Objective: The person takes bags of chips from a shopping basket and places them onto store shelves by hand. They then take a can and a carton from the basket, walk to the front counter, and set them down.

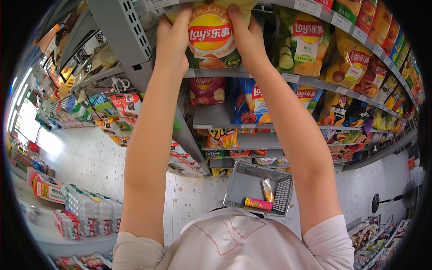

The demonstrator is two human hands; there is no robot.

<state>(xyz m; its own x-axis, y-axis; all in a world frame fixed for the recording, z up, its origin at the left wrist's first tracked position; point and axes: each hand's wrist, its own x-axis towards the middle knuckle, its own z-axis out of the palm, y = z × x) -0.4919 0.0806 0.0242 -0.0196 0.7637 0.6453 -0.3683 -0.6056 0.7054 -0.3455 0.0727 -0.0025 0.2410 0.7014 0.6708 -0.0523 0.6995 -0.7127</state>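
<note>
Both arms reach up to a shelf at the top of the head view. My left hand (171,42) grips the left side of a yellow Lay's potato chip bag (211,50). On its right side, my right hand (248,40) holds the same bag, thumb on the front. The bag stands upright at the shelf, its front facing me. To its right is a green Lay's bag (302,44) with cucumber pictures. Below the shelf edge sit a dark red Lay's bag (207,91) and a blue one (248,104), the latter partly behind my right forearm.
A grey shopping basket (233,184) on the speckled floor holds a pink tube (259,204) and a slim packet (267,190). Snack shelves (337,89) curve off to the right. A grey shelf post (126,30) rises at the left. Bottle packs (91,209) stand lower left.
</note>
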